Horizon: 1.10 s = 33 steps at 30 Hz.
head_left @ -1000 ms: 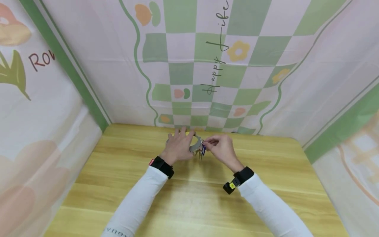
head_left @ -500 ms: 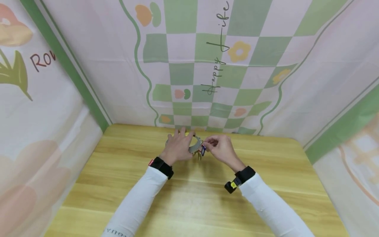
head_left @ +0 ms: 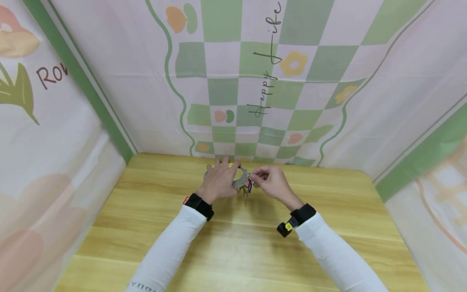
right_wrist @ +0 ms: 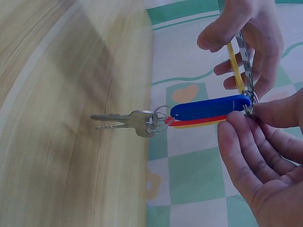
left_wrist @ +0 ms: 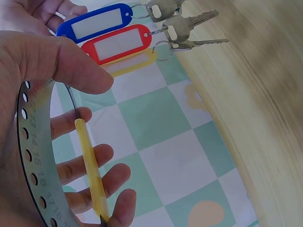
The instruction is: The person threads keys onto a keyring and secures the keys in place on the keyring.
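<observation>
Here, mid-frame: left hand (head_left: 220, 179) grips grey, numbered, hole-edged ring (left_wrist: 37, 145) | right hand (head_left: 273, 183) pinches wire rings (right_wrist: 248, 110) | left-wrist view, top: blue, red, yellow tags (left_wrist: 118, 43), silvery keys (left_wrist: 185, 27)

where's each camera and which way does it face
Head: on the head, looking forward and down at the wooden table; left hand, right hand and white sleeves show.
Left wrist: on that wrist, facing the checked cloth past the left hand; right hand at upper left.
Right wrist: on that wrist, facing the keys; right hand close, left hand beyond.
Both wrist views share the keys and blue key tag.
</observation>
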Tool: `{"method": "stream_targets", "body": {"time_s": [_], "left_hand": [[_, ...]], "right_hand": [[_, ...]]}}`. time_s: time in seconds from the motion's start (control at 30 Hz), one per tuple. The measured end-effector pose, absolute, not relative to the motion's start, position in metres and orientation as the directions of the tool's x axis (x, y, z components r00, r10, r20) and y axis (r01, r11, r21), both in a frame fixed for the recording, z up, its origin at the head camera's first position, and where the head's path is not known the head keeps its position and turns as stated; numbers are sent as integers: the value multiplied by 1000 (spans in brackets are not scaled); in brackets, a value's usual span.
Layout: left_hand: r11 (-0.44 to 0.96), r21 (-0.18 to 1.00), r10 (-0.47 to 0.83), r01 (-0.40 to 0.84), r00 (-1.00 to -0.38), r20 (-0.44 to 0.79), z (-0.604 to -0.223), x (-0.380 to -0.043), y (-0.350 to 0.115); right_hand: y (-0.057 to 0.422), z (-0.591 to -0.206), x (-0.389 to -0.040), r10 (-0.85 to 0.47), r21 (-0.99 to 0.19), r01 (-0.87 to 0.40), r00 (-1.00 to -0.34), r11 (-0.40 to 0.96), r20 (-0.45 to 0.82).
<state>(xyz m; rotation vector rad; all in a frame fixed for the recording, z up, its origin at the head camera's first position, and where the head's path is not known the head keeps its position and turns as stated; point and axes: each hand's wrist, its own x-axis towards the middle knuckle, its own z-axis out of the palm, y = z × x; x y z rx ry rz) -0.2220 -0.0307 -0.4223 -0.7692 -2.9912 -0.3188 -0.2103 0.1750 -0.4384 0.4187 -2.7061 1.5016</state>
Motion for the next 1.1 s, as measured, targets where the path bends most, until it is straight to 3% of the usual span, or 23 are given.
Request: {"method": "stream_targets", "body": {"time_s": [0.2, 0.43, 0.57, 0.67, 0.9, 1.1], "left_hand": [[849, 200, 480, 489, -872, 95, -424, -223, -30], [845, 202, 485, 495, -869, 100, -423, -222, -30], [849, 198, 482, 489, -872, 86, -422, -221, -31], [851, 203, 479, 485, -874, 80, -422, -221, -32], [852, 202, 480, 483, -875, 70, -424, -222, -33], [849, 202, 483, 489, -872, 81, -425, -222, -33]], "right_hand": [[176, -436, -209, -246, -812, -263, -957, 521, 152], [175, -438, -208, -322, -650, -467, -884, 600, 337], [174, -439, -208, -344, -609, -514, -857, 604, 383], [174, -439, -208, -348, -640, -485, -874, 596, 339], [178, -436, -212, -335, -796, -283, -936, 535, 108], [178, -435, -213, -346, -814, -288, -931, 504, 115]]}}
